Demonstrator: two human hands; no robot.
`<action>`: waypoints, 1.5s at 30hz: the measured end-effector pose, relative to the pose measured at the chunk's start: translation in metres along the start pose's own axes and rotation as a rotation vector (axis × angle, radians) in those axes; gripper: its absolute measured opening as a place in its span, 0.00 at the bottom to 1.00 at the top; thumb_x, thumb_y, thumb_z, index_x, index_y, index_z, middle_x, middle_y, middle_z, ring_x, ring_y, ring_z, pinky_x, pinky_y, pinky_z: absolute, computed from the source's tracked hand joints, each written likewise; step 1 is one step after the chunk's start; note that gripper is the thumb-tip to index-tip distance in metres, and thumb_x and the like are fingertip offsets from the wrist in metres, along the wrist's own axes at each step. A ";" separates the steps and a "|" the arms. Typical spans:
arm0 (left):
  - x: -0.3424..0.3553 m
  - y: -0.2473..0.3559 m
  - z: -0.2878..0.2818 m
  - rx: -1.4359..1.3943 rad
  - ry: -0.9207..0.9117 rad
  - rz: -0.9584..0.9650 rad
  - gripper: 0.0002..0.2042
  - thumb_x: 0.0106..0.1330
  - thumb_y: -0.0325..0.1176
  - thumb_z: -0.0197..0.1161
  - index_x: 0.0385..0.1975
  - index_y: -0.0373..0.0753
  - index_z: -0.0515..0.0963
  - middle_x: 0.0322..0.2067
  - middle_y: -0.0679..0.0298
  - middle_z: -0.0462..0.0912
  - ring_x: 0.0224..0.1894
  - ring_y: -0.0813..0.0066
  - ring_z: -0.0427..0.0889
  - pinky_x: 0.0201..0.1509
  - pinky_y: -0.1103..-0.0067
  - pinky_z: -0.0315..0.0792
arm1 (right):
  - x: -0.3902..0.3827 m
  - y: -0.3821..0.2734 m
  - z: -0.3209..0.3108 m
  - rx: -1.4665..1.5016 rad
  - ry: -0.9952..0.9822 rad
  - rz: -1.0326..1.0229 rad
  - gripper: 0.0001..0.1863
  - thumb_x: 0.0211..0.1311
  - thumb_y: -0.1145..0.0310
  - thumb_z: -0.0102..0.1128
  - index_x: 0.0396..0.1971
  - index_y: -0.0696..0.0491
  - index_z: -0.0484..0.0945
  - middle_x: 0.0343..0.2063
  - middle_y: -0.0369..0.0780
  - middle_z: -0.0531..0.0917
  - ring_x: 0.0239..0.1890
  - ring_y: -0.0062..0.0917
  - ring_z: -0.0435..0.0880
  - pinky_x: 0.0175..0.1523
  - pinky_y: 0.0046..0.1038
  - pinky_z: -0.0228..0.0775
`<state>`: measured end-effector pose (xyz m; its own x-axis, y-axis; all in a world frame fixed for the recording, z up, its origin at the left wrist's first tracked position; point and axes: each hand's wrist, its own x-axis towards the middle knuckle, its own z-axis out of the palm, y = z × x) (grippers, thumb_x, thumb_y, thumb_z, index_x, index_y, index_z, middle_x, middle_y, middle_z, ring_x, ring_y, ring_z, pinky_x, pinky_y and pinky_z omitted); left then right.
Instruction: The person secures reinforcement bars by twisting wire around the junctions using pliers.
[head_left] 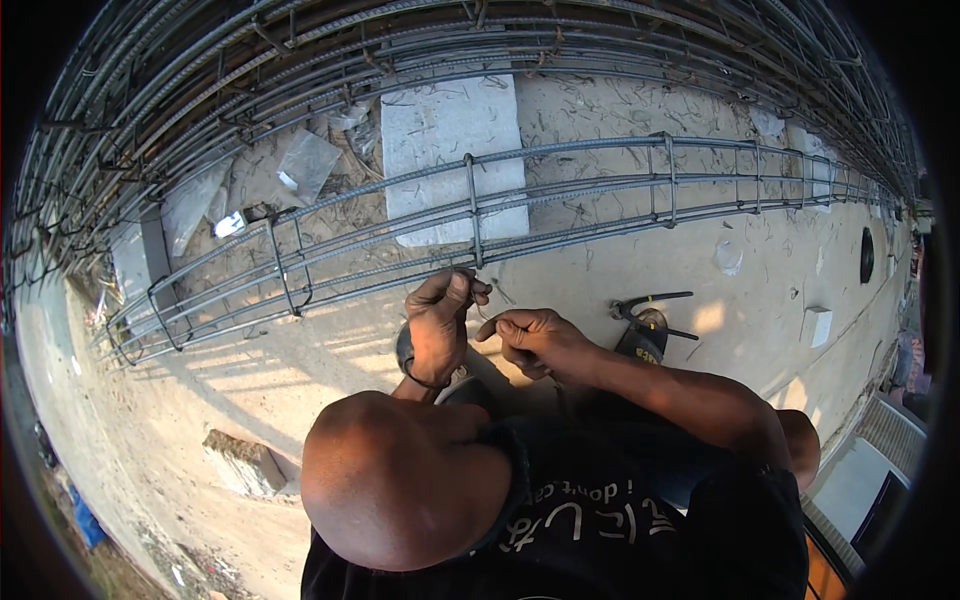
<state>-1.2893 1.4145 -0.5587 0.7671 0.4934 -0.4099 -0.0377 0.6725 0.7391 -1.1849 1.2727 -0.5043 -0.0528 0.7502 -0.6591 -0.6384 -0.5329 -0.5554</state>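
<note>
My left hand (pixel 440 325), a dark band on its wrist, is closed with thumb and fingertips pinched on a thin piece of tie wire (pixel 484 312). Just right of it, my right hand (pixel 540 345) is curled, thumb against fingers, near the wire's lower end; whether it grips the wire is too small to tell. Both hands are just on my side of a long steel rebar cage (pixel 472 205), below one of its square stirrups. A pair of pincers (pixel 655 305) with dark handles lies by my right shoe (pixel 645 340).
Stacked rebar cages (pixel 270 50) arch across the far side. A white sheet (pixel 450 130) lies beneath the near cage, with plastic bags (pixel 308 165) and scattered wire bits around. A broken block (pixel 245 462) stands at left, a white block (pixel 816 326) and black ring (pixel 867 255) at right.
</note>
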 end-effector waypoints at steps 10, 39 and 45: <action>0.030 0.044 -0.002 1.319 0.011 0.697 0.10 0.57 0.28 0.65 0.38 0.36 0.82 0.36 0.57 0.83 0.39 0.66 0.81 0.42 0.76 0.74 | -0.014 0.008 -0.081 -1.044 0.603 -0.274 0.11 0.65 0.65 0.52 0.40 0.53 0.79 0.22 0.48 0.79 0.24 0.43 0.77 0.36 0.37 0.69; -0.001 0.012 0.009 0.936 -0.080 0.543 0.11 0.56 0.22 0.64 0.39 0.33 0.77 0.36 0.53 0.83 0.39 0.60 0.84 0.42 0.75 0.77 | 0.010 -0.087 0.005 -0.658 0.351 0.042 0.15 0.65 0.67 0.49 0.31 0.64 0.79 0.16 0.39 0.75 0.14 0.20 0.74 0.19 0.24 0.69; 0.033 0.065 0.003 0.977 -0.406 0.152 0.18 0.54 0.25 0.66 0.46 0.33 0.76 0.34 0.53 0.84 0.41 0.64 0.84 0.43 0.78 0.76 | 0.025 -0.079 0.016 -1.195 0.466 -0.250 0.23 0.66 0.58 0.45 0.22 0.64 0.76 0.20 0.54 0.78 0.19 0.37 0.80 0.30 0.39 0.72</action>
<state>-1.2640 1.4727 -0.5225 0.9601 0.1932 -0.2023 0.2408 -0.2028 0.9491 -1.1483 1.3399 -0.4685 0.3904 0.8019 -0.4522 0.4931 -0.5969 -0.6329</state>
